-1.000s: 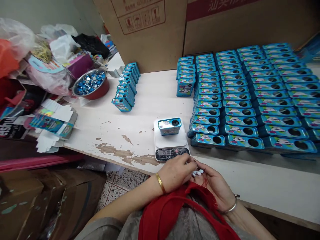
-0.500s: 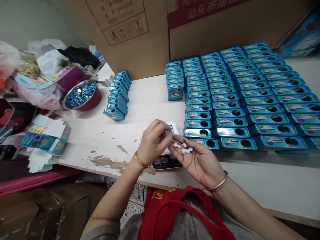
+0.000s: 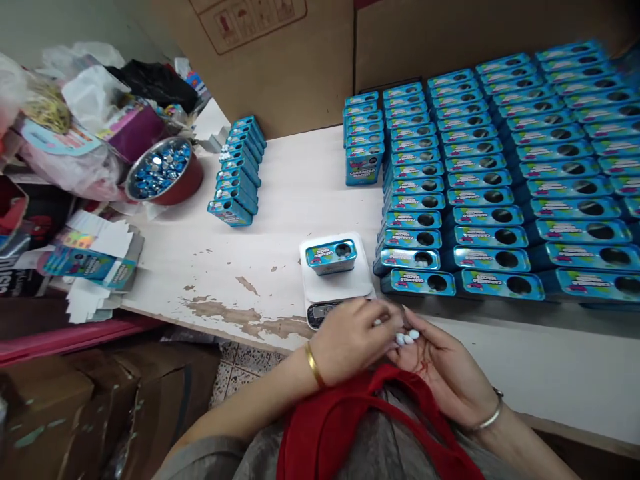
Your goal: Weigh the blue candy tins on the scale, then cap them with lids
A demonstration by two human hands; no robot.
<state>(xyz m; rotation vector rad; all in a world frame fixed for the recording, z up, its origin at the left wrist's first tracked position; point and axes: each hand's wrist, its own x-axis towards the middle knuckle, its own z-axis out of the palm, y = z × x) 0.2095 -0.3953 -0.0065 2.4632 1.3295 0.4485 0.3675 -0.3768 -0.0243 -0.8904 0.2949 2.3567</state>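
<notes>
Down by the near edge of the surface [image 3: 280, 243], the left hand [image 3: 353, 340] is bent over the palm of the right hand [image 3: 445, 367]. The left fingers are curled in pretty narrow and the tips are blurry, so I can't make out whether they've got a piece pinched. The right hand is palm up and loosely cupped, with a few small white candies [image 3: 407, 337] sitting near the base of its fingers. There's a red cloth [image 3: 325, 427] over the lap right below.

Just past the left hand is a white kitchen scale [image 3: 343, 288], its dark display partly covered by that hand. One blue tin [image 3: 330, 259] stands on the plate, hole side up. Right of the scale you've got a big block of matching tins [image 3: 493, 257] in tight columns, holes up too. Over on the left there's a short row of tins [image 3: 233, 212], some with white bits on top, then a red bowl [image 3: 189, 183] full of shiny blue and silver pieces. Big cardboard cartons [image 3: 285, 83] stand along the back.
</notes>
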